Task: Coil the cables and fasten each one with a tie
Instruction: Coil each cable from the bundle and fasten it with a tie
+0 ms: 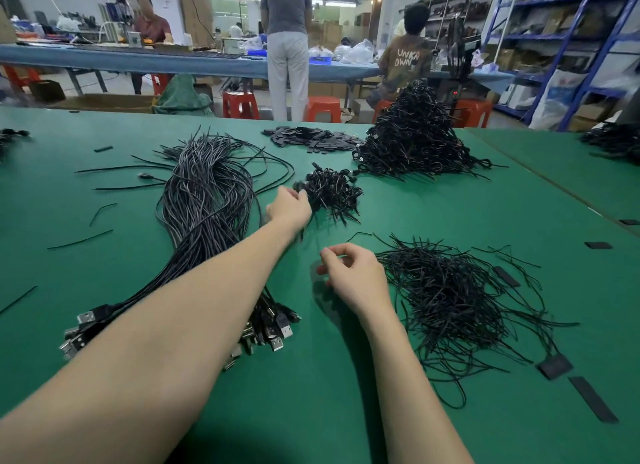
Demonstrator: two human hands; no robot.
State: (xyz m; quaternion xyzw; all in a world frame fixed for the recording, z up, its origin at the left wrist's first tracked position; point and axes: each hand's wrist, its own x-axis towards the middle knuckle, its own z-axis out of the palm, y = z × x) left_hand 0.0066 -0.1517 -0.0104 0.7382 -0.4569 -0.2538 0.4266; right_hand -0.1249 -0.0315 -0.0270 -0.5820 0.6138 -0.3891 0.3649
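The left hand (290, 208) reaches far across the green bench (104, 193), its grip seemingly pinching a coiled cable at the edge of the small pile of coiled cables (330, 191); blur hides the fingertips. The right hand (353, 276) hovers with fingers loosely curled, holding nothing, beside the loose ties (457, 301). A long bundle of uncoiled cables (204, 200) lies under the left forearm. A taller heap (415, 134) stands beyond.

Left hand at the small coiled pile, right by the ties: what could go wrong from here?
1. The left hand reaches across the long uncoiled cable bundle; on the way back the forearm could drag strands loose.
2. The small pile of coiled cables is loose; a nudge may scatter it.
3. The loose ties are tangled; the right hand may pull out several at once.
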